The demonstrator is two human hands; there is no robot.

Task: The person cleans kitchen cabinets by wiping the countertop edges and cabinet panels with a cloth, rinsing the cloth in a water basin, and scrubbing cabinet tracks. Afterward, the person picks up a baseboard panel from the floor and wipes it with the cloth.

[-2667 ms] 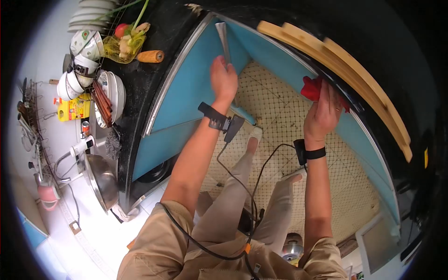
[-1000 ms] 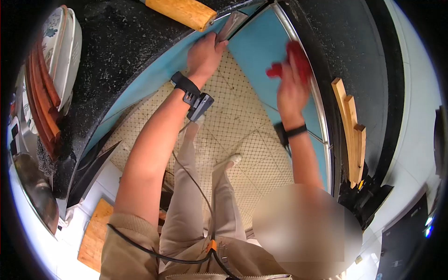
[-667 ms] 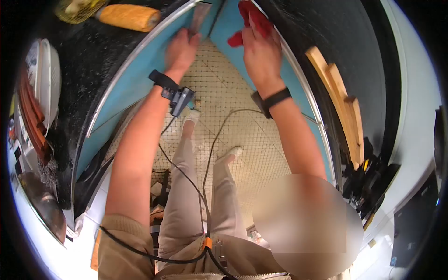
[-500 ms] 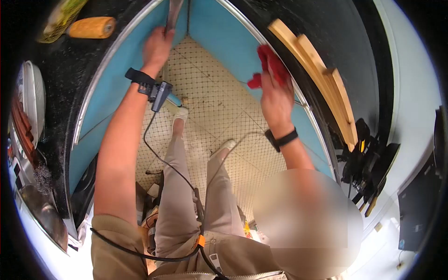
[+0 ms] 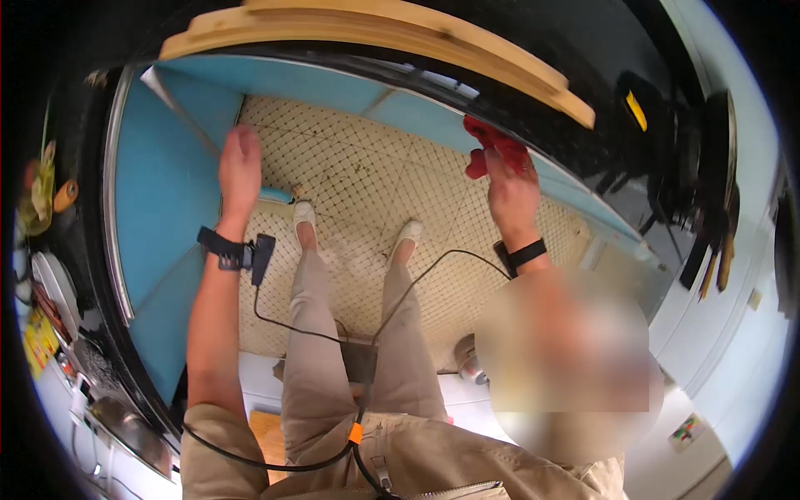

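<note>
My left hand (image 5: 240, 175) is closed around what looks like a long pale pole (image 5: 179, 108), which slants from the corner of the blue cabinets towards the floor. A blue cylindrical piece (image 5: 277, 196) shows below that hand, close to my left shoe; whether it joins the pole is hidden. On the other side, my right hand (image 5: 512, 196) grips a crumpled red cloth (image 5: 500, 146) against the edge of the black countertop (image 5: 400, 71). Both wrists wear black straps, the left one with a small wired device (image 5: 262, 258).
Light wooden strips (image 5: 375, 29) lie along the far counter. Knives and dark utensils (image 5: 708, 200) stand at the right. Blue cabinet fronts (image 5: 158, 183) border the patterned tile floor (image 5: 358, 175). Produce, a white dish (image 5: 54, 287) and pans crowd the left counter. A cable (image 5: 425, 271) hangs between my wrists.
My view has turned to the right, so the counters appear rotated. The pole now leans further to the left. My right hand with the red cloth sits farther along the counter edge.
</note>
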